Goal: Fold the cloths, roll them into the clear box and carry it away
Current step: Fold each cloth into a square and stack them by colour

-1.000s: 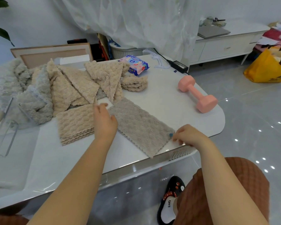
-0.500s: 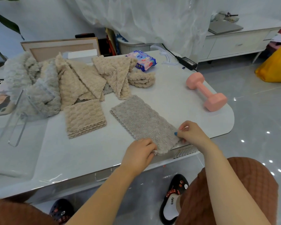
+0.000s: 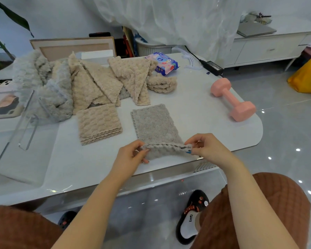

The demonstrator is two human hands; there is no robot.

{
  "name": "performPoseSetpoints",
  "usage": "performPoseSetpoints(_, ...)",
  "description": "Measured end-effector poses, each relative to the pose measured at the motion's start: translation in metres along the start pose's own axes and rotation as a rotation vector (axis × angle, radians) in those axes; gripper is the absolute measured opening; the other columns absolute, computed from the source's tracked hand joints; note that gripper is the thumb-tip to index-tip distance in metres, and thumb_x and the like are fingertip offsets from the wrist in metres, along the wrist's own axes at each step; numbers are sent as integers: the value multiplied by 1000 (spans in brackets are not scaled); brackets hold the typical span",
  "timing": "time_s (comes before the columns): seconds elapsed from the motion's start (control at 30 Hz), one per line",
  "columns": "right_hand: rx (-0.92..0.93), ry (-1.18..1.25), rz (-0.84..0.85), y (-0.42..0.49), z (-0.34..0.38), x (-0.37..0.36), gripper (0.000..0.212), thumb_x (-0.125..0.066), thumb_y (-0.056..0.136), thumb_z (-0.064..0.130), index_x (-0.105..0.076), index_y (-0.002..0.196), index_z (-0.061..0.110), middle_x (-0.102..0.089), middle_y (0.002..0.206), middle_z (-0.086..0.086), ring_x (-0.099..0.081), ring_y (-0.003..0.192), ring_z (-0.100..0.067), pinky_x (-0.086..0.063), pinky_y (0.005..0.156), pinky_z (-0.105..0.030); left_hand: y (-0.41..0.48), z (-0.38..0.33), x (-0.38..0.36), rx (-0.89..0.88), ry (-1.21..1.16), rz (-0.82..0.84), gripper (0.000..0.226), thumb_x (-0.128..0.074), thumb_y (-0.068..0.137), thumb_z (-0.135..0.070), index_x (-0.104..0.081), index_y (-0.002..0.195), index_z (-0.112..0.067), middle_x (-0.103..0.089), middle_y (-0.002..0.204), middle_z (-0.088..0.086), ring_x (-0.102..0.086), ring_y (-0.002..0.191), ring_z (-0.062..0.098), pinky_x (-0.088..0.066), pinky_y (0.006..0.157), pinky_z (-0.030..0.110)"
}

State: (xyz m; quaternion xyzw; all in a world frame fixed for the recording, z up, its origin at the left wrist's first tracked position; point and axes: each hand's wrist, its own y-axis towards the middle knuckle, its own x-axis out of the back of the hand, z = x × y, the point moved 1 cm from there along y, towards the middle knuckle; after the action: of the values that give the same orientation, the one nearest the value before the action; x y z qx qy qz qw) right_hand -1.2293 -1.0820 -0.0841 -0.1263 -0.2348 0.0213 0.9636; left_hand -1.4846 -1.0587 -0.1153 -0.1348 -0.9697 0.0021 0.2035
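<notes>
On the left of the table (image 3: 196,112) the clear box (image 3: 11,141) lies near the edge, with a heap of loose beige cloths (image 3: 90,83) just behind and beside it. In front of the heap sits a neat folded stack (image 3: 99,123). Right of the stack, the grey cloth (image 3: 154,126) lies flat at its far end, while its near edge is lifted off the table. The left hand (image 3: 131,155) pinches the near left corner, fingers curled onto it. The right hand (image 3: 206,148) pinches the near right corner between thumb and fingertips. Further back there is a pack of wipes (image 3: 164,62), and to the right a pink dumbbell (image 3: 232,99) lies well apart from the cloths.
</notes>
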Motion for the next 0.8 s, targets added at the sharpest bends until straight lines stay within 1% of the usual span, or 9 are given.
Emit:
performPoseSetpoints(0.07, 79, -85, -27, 1, 7, -2, 19, -66, 79, -2, -66, 76, 17, -53, 72, 1, -49, 67, -12, -38, 64, -17, -3, -6, 14, 32, 9, 48, 4, -62, 91, -15, -63, 88, -12, -64, 78, 10, -71, 65, 18, -53, 67, 32)
performPoseSetpoints(0.17, 98, 0, 110, -3, 15, 2, 11, -67, 78, 5, -62, 74, 14, -58, 81, -1, -52, 75, -11, -38, 69, -21, -6, -15, 31, 111, -1, 170, 10, -64, 90, -19, -60, 83, -13, -64, 73, 1, -71, 65, 22, -45, 58, 22)
performPoseSetpoints(0.3, -132, 206, 437, -4, 14, -6, 6, -59, 63, 5, -55, 65, 10, -49, 57, 1, -43, 54, -8, -33, 54, -20, -6, -15, 41, 241, -17, 416, 22, -67, 87, -23, -62, 86, -2, -60, 63, 4, -68, 61, 22, -39, 52, 21)
performPoseSetpoints(0.37, -203, 162, 458, 1, 9, -14, 7, -59, 66, 5, -54, 66, 10, -50, 60, -3, -47, 54, -11, -32, 52, -21, -5, -12, 40, 301, 6, 477, 30, -66, 88, -25, -61, 93, 3, -62, 67, 4, -68, 61, 20, -39, 52, 21)
performPoseSetpoints(0.53, -168, 91, 192, 32, 10, -22, 7, -57, 83, 3, -58, 79, 8, -57, 73, -7, -55, 61, -13, -39, 57, -23, 18, -8, 41, 320, 32, 256, 22, -65, 89, -28, -57, 81, -8, -59, 56, -5, -67, 59, 15, -42, 52, 20)
performPoseSetpoints(0.63, -144, 75, 112, 50, 17, -30, 7, -57, 83, 2, -59, 79, 6, -56, 74, -9, -54, 64, -16, -43, 58, -22, 34, -6, 44, 298, 63, 169, 24, -65, 89, -26, -58, 78, -5, -61, 63, 2, -65, 57, 11, -47, 53, 19)
performPoseSetpoints(0.7, -131, 89, 55, 65, 19, -36, 8, -57, 84, 0, -57, 78, 6, -54, 73, -10, -52, 64, -17, -44, 58, -24, 44, -2, 45, 273, 110, 114, 29, -65, 88, -24, -60, 82, 3, -63, 71, 8, -63, 60, 10, -53, 60, 23)
performPoseSetpoints(0.77, -126, 80, 21, 76, 17, -41, 5, -57, 84, 1, -59, 82, 6, -55, 71, -10, -52, 64, -18, -43, 59, -27, 52, 1, 45, 234, 163, 52, 28, -65, 88, -25, -62, 80, 2, -64, 75, 12, -62, 67, 16, -54, 72, 35)
performPoseSetpoints(0.8, -119, 55, 11, 80, 15, -43, 6, -58, 84, 3, -60, 87, 8, -57, 70, -9, -53, 64, -18, -43, 60, -29, 55, 1, 44, 208, 199, 23, 26, -65, 87, -25, -63, 78, -1, -63, 76, 12, -60, 69, 18, -52, 73, 35)
